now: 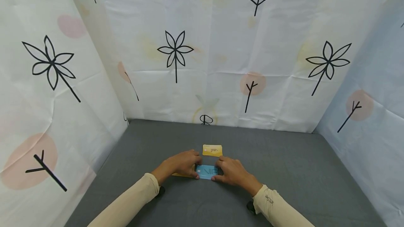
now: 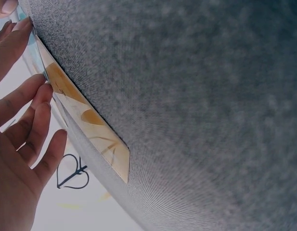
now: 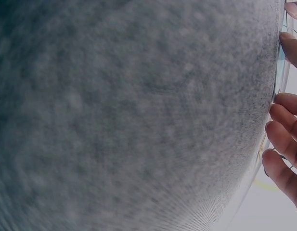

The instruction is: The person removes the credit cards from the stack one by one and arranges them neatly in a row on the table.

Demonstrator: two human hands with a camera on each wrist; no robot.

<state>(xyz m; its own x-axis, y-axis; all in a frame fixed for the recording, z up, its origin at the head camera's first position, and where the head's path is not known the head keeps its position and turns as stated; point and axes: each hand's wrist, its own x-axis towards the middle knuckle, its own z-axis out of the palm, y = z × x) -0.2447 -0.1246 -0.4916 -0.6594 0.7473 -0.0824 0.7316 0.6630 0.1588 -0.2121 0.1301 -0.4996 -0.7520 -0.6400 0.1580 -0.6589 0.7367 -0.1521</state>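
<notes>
A light blue card (image 1: 206,172) with dark lettering lies flat at the middle of the grey table, between both hands. My left hand (image 1: 186,164) holds its left end, thumb at the near corner and a finger at the far corner. At the right end, my right hand (image 1: 234,173) grips it the same way. Partly hidden beneath the left hand is a second card, white and golden yellow in the left wrist view (image 2: 88,108). A yellow card (image 1: 212,150) lies just beyond the blue one. The right wrist view shows the right fingers (image 3: 285,137) along the table surface.
Grey cloth covers the table (image 1: 284,171). White fabric walls (image 1: 221,45) printed with leaves, twigs and pale circles enclose it at the back and on both sides. Cream sleeves (image 1: 135,195) cover the forearms, with dark bands near the wrists.
</notes>
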